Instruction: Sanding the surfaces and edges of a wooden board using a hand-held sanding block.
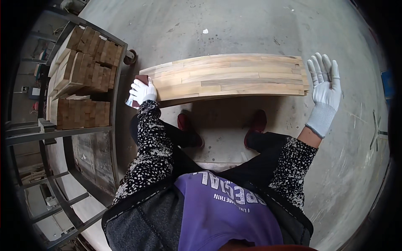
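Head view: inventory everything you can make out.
Wooden panel: at least one, pale, centre
Sheet: one, reddish-brown, at panel's left end
Metal rack: one, dark grey, left
Wood pieces: many, tan, on the rack
Caster: one, dark, upper left
Floor: one, grey, throughout
Scrap: one, white, on floor
Item, unclear: one, blue, right edge
Shoes: two, red, below panel
Legs: two, black, lower centre
Shirt: one, purple, bottom centre
Jacket: one, dark grey, speckled sleeves, bottom
Left hand: one, white-gloved, on the sheet
Right hand: one, white-gloved, open, right of panel
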{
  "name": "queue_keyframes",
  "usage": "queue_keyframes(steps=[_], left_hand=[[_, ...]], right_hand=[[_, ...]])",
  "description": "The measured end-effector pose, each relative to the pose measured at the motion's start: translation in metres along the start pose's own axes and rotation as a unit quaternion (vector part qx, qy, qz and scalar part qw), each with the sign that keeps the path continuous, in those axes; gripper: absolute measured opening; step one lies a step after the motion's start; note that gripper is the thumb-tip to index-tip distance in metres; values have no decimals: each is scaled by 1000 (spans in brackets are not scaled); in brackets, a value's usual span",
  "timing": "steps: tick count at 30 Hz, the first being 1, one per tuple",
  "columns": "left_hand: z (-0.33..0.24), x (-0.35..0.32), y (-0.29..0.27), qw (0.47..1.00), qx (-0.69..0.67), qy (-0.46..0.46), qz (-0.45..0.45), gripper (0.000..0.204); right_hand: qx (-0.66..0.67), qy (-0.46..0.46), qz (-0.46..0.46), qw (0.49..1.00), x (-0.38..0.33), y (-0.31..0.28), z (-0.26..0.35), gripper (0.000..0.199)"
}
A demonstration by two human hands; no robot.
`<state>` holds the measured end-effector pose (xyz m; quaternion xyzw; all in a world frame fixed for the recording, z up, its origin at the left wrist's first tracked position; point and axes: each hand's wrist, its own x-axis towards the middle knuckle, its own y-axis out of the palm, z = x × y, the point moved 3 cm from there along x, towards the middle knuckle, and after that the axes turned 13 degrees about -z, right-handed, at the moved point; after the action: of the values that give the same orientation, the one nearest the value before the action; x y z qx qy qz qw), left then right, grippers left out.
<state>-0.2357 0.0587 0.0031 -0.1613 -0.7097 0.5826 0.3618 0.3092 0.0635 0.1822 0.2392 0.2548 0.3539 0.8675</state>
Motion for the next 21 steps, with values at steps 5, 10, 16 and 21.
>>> queue_keyframes(steps=[5,10,16,21], left_hand=[[-123,-63,-22,969,-135,200,-53,79],[-279,-206,-80,839,-307,445,60,85],[-320,-272,-102,744,-378,546,74,82],[-370,-233,-81,831,-306,465,17,81]], right_hand=[[8,14,4,1000,1,3,-4,40],[10,15,28,999,3,2,-7,41],[34,24,34,999,7,-5,-5,38],[-8,-41,-9,999,2,-5,2,39]])
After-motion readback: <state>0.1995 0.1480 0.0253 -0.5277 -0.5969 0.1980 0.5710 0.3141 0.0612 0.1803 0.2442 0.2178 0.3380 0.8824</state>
